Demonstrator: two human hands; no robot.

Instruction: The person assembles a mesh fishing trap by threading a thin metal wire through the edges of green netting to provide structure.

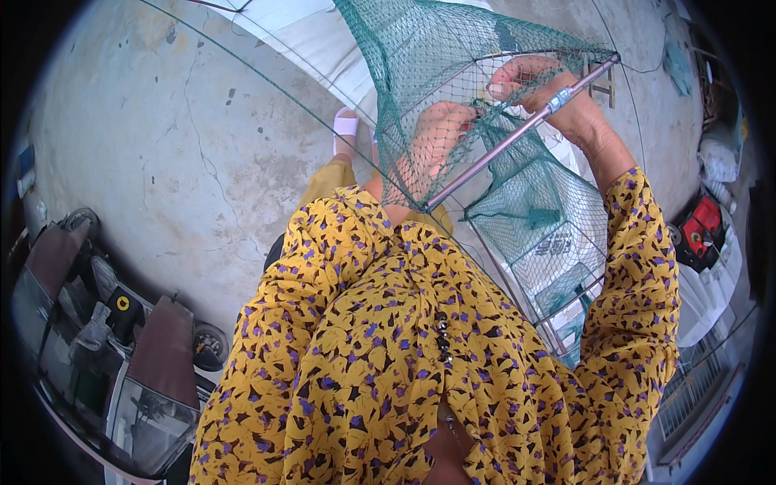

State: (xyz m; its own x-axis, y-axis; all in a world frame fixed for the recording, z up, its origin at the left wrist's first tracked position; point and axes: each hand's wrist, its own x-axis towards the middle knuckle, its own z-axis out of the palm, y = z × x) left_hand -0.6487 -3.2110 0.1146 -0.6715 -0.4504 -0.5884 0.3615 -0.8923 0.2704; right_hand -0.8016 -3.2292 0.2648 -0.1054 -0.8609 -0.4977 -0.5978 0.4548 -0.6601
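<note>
A green mesh net (420,48), stretched on a frame with a metal rod (493,158), is spread in front of me. My left hand (440,137) shows through the mesh, its fingers pinched together on the green netting just left of the rod. Beyond the rod, my right hand (537,85) is curled with thumb and fingers close together, partly behind mesh. What its fingertips hold is too small to make out. The rod passes across in front of my right wrist. More netting (541,214) on thin bars hangs below the rod, between my arms.
White sheeting (299,40) lies on the concrete floor (186,137) at the far side. A green cord (250,69) crosses the upper left. A three-wheeled vehicle with brown seats (166,347) stands at the lower left. A red and black machine (701,232) sits at the right.
</note>
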